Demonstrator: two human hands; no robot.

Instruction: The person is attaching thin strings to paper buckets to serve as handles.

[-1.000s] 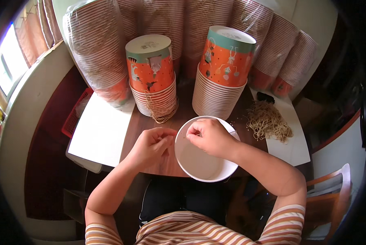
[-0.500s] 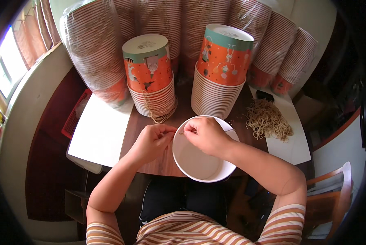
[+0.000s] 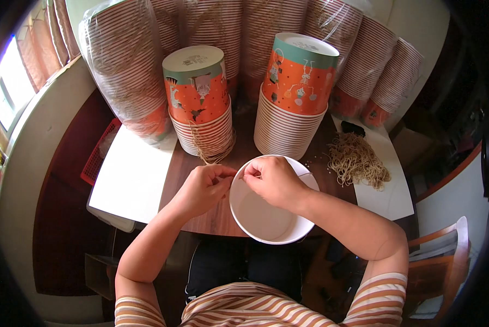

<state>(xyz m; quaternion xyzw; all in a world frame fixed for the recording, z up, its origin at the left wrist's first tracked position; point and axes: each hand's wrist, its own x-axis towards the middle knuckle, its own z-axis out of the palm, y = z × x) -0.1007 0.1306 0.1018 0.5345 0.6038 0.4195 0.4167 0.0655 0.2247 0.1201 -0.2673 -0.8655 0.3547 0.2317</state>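
Observation:
A white paper bucket leans toward me at the table's front edge, its open mouth facing up. My right hand reaches over the far rim, finger and thumb pinched just inside the left wall on what looks like the end of a thin tan cord. Outside that same wall, my left hand is closed in a pinch; what lies between its fingertips is hidden. A short thin strand shows at the bucket's right rim, behind my right wrist.
Two upturned stacks of orange-and-green paper buckets stand behind my hands. Cord loops hang on the left stack. A tangled pile of tan cord lies at right. Plastic-wrapped bucket stacks line the back.
Both hands keep nearly the same place at the bucket's left rim. The right fingertips have closed in slightly, and the tan bit seen at them before is now mostly covered.

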